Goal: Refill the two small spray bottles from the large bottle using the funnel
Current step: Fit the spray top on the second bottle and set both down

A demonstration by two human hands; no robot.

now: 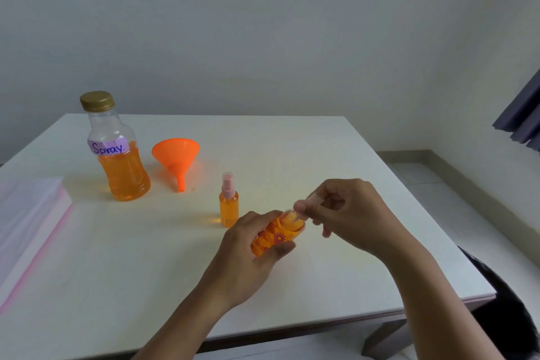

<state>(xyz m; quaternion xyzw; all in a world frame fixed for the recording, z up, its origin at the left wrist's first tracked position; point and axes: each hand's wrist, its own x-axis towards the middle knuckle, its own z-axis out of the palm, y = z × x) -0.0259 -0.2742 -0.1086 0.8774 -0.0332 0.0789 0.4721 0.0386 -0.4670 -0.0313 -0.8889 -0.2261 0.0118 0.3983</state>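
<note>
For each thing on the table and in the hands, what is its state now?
Large bottle: upright, capped, partly full.
Funnel: lying on the table, unused.
Plain spray bottle: upright, sprayer on, nearly full.
Flowered spray bottle: tilted, held by left hand.
Right hand: gripping its sprayer top.

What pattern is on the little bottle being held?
Orange with red and yellow flowers, on the flowered spray bottle in the left hand; the head view shows it.

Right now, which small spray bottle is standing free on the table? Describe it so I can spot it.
On the white table, right of the orange funnel, stands a small spray bottle. Unlike the flowered bottle in the hands, it is plain orange with a pink capped sprayer.
</note>
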